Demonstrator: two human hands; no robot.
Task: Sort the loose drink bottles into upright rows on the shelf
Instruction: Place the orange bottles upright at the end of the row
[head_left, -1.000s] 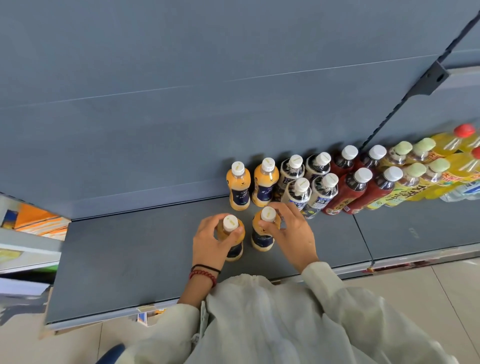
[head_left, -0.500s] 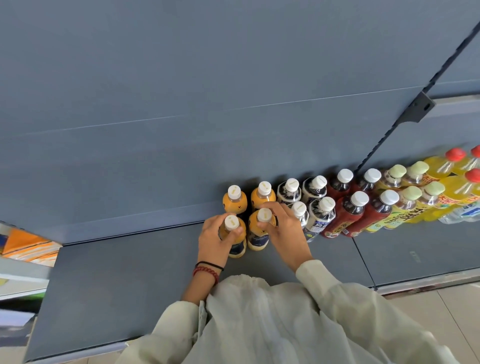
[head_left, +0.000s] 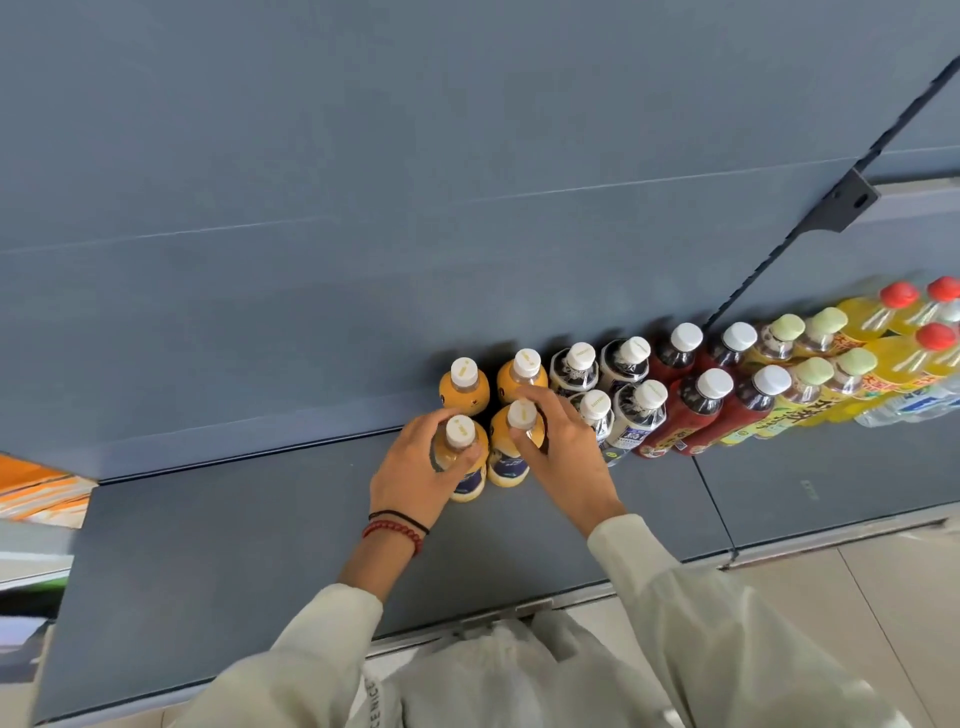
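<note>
1. Head view, looking down on a low grey shelf (head_left: 260, 545) with a grey back panel (head_left: 363, 208) behind it.
2. Left hand (head_left: 415, 467): its fingers are curled round the shoulder of the front-left orange bottle (head_left: 470, 480), with the thumb on the near side. The bottle is upright with its base on the shelf, and its white cap shows above the hand.
3. Right hand (head_left: 563, 457): its fingers and thumb are wrapped round the neck of the front-right orange bottle (head_left: 506, 462). This bottle is also upright on the shelf, just beside the left one. I cannot tell whether the two touch.
4. Directly behind them, two more orange bottles (head_left: 464, 387) stand against the back panel. The four make a two-by-two block.
5. To the right the stock runs on, two deep: dark-labelled bottles (head_left: 628, 364), red bottles (head_left: 701, 410), green-capped bottles (head_left: 810, 384) and red-capped yellow bottles (head_left: 893, 317) at the picture's edge.
6. Left wrist: a black band and a red bead bracelet (head_left: 395, 527). Both arms are in pale sleeves (head_left: 675, 597).
7. Other items: a dark bracket (head_left: 841, 208) on the slotted upright, a tiled floor (head_left: 857, 597) below the shelf's front edge, and a white bag (head_left: 493, 675) near the body.
</note>
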